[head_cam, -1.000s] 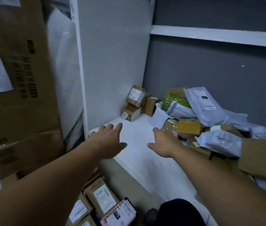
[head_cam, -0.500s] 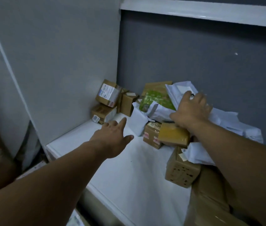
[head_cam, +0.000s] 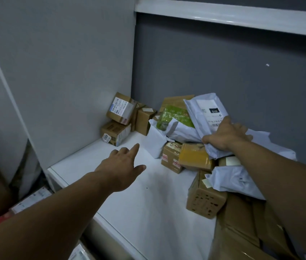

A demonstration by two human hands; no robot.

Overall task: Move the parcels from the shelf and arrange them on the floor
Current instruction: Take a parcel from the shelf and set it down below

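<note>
right hand (head_cam: 225,135) clutches the grey mailer (head_cam: 207,117) under its fingers (head_cam: 241,127); left hand (head_cam: 121,166) spread, empty.

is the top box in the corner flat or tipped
Tipped: the top box sits slanted on the lower box, its labelled face angled up toward the camera.

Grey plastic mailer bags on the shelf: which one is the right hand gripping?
The topmost grey plastic mailer bag with the black 010 label; right hand grips its lower edge.
</note>
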